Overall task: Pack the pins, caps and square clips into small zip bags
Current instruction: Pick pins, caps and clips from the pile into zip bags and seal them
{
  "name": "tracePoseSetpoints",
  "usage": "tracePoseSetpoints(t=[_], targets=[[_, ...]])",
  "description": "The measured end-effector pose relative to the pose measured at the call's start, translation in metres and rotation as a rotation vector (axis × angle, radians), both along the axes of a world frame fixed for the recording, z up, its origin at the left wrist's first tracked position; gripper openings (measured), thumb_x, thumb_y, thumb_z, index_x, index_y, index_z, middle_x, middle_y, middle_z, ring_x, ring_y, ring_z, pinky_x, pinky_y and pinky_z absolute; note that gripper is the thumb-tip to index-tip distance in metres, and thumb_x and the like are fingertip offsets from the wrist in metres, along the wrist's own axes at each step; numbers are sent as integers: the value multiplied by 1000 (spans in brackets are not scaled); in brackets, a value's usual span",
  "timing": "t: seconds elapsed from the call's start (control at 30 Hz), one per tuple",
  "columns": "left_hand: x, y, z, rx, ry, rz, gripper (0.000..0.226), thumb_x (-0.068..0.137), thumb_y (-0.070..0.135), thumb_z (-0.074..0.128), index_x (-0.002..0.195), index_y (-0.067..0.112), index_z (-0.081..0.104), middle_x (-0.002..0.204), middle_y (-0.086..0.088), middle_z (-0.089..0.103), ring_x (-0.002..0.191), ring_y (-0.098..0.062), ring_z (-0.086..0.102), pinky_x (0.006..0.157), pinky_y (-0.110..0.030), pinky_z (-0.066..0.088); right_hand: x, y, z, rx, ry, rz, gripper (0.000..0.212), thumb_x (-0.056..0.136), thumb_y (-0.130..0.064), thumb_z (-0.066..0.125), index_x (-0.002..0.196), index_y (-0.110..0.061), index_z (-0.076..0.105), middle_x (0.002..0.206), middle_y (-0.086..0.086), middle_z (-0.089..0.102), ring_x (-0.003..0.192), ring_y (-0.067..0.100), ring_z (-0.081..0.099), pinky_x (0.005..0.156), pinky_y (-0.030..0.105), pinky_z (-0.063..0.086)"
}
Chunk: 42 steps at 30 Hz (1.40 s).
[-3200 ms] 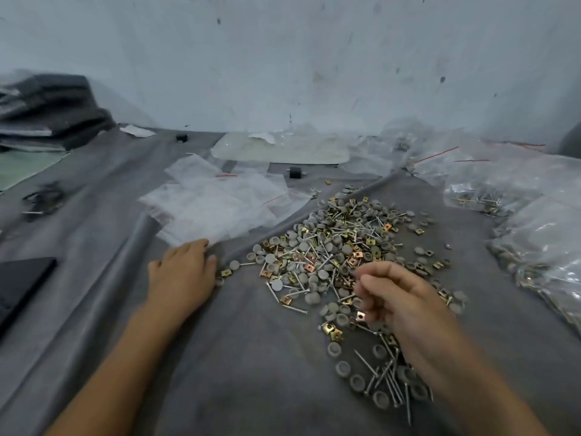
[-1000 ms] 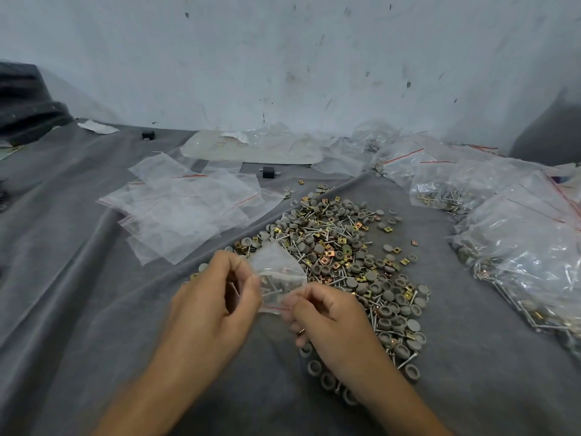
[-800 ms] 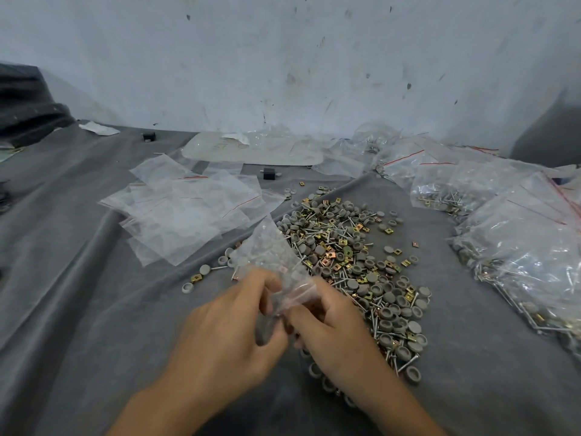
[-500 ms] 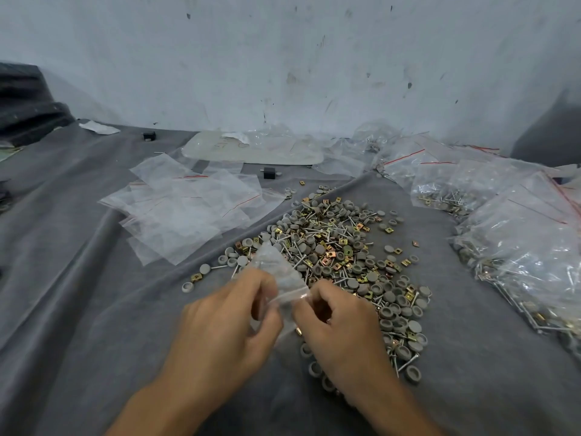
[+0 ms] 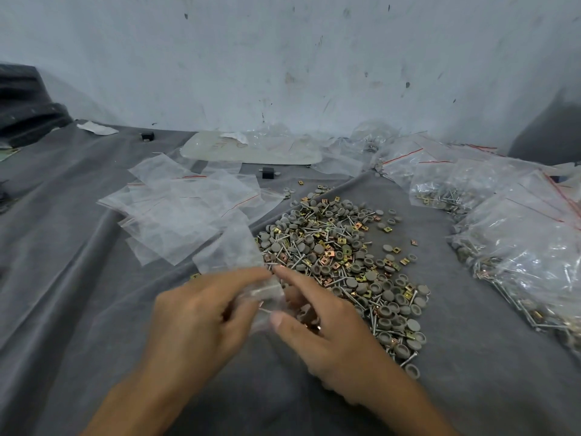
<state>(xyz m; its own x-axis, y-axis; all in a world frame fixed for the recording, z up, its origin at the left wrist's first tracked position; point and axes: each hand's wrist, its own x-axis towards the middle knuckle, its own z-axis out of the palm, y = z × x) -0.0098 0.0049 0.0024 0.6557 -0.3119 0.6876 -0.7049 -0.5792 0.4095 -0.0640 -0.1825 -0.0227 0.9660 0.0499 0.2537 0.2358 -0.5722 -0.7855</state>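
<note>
- Head view, looking down on a work surface draped in grey cloth (image 5: 78, 278), with a scuffed pale wall (image 5: 283, 58) behind.
- Left hand (image 5: 201, 313): fingers curled, thumb and forefinger pinching a small zip bag (image 5: 234, 250) at its near end. The bag's clear body stands up and away from the hands, tilted toward the far left.
- Right hand (image 5: 330, 335): thumb pressed on the bag's near edge and forefinger stretched along its right side, so the bag is gripped between them. The other fingers are tucked under. The grip area is motion-blurred, and the bag's contents cannot be made out.
- The two hands meet at the bag, just in front of the near-left edge of the loose pile (image 5: 339, 262).
- The pile lies on the cloth right of centre: silver pins (image 5: 408, 360), round grey caps (image 5: 389, 247) and brass- and copper-coloured square clips (image 5: 414, 242), all mixed together. A few strays sit apart on its right side.
- Empty zip bags (image 5: 188, 209) with red seal lines overlap in a flat heap left of the pile, beyond the left hand.
- Filled bags (image 5: 518, 247) showing pins and clips are heaped along the right edge, well apart from the hands.
- Far side: a pale plastic sheet (image 5: 251, 149) lies near the wall, with a small black block (image 5: 267, 173) just in front of it.
- Far left: a dark folded stack (image 5: 25, 102).
</note>
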Motion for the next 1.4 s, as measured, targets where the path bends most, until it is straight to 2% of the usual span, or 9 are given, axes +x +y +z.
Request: tracePoseSetpoints(t=[0.1,0.33,0.5,0.7,0.83,0.97,1.07,1.27,1.4], targets=[[7,9,4,-34,-17,154,34,84,28,50,95,31,81,80,9,76,69,-13,67,61,-31,53,0,-16,7,-89,-39,-88,48,93,-61,49,139,-48,49,116,-31,59,115,-6,55,92,20,46],[17,10,0,117,235,267,24,90,17,68,97,35,82,77,1,77,75,-34,71,64,-39,52,5,-65,10,-267,-57,-348,30,100,-32,56,129,-38,61,109,-31,58,110,0,54,96,35,50],[19,5,-2,69,403,191,33,92,20,56,107,38,79,44,18,47,53,-8,48,59,-32,40,8,-67,5,-371,2,-324,25,100,-29,58,122,-37,65,108,-25,61,110,3,51,89,22,42],[20,4,-4,104,552,66,40,96,31,46,129,40,68,58,29,59,60,9,53,58,-23,36,14,-53,-1,-527,84,-279,23,99,-35,58,121,-41,65,117,-18,51,114,6,38,99,31,39],[22,7,-11,89,599,-3,44,98,38,45,140,51,50,72,18,64,68,4,56,63,-27,41,17,-43,-3,-636,115,-260,19,100,-36,55,118,-40,61,123,-17,50,120,12,38,104,31,34],[23,9,-14,52,605,-39,26,99,35,54,116,46,38,75,15,64,66,-5,59,58,-30,40,16,-40,-2,-688,131,-257,19,101,-35,50,118,-40,56,126,-15,49,121,14,39,106,34,33],[23,7,-14,57,571,-25,15,100,35,56,107,42,45,77,19,65,68,-3,59,58,-27,38,15,-40,-2,-738,153,-230,25,102,-40,46,126,-43,52,129,-14,46,119,16,37,107,37,31],[23,4,-11,92,495,28,11,100,37,56,108,41,61,71,24,61,67,-2,57,60,-25,38,14,-38,-3,-729,116,-228,8,102,-44,46,108,-41,51,120,-16,46,112,14,37,99,35,33],[23,4,-11,104,449,48,25,101,39,55,121,36,69,71,20,60,70,-3,54,71,-30,39,13,-41,-3,-511,-22,-290,7,102,-39,45,102,-38,52,103,-19,53,99,8,44,89,33,43]])
